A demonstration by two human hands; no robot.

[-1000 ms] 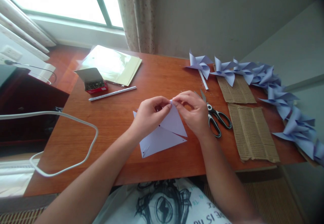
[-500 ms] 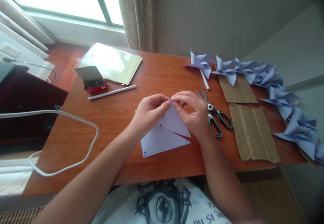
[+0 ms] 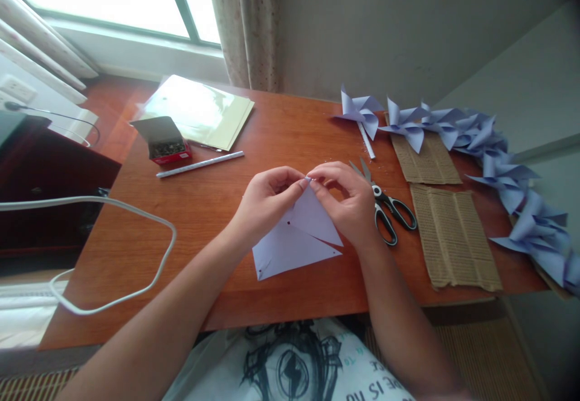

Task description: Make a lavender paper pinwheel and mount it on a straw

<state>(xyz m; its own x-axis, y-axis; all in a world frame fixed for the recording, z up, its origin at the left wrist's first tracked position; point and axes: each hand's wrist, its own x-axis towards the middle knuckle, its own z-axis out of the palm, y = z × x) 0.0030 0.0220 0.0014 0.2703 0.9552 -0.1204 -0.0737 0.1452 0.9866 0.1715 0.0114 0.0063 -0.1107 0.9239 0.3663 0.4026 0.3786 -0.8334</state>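
Note:
A pale lilac paper square (image 3: 294, 241), cut along its diagonals, lies on the wooden table (image 3: 217, 208) in front of me. My left hand (image 3: 267, 202) and my right hand (image 3: 347, 198) both pinch one flap's tip, lifted at the paper's far corner. The fingertips of the two hands meet there. A dark dot marks the paper's centre. Black-handled scissors (image 3: 387, 211) lie just right of my right hand.
Several finished lilac pinwheels (image 3: 493, 159) line the table's right side beside two corrugated cardboard pieces (image 3: 451, 235). A small open red box of pins (image 3: 165, 141), a white stick (image 3: 199, 164) and a plastic sleeve of paper (image 3: 199, 111) lie at the far left. A white cable (image 3: 113, 256) loops over the left edge.
The two hands stay pinched on the flap's tip. The paper has shifted slightly on the table, and the view has tilted a little.

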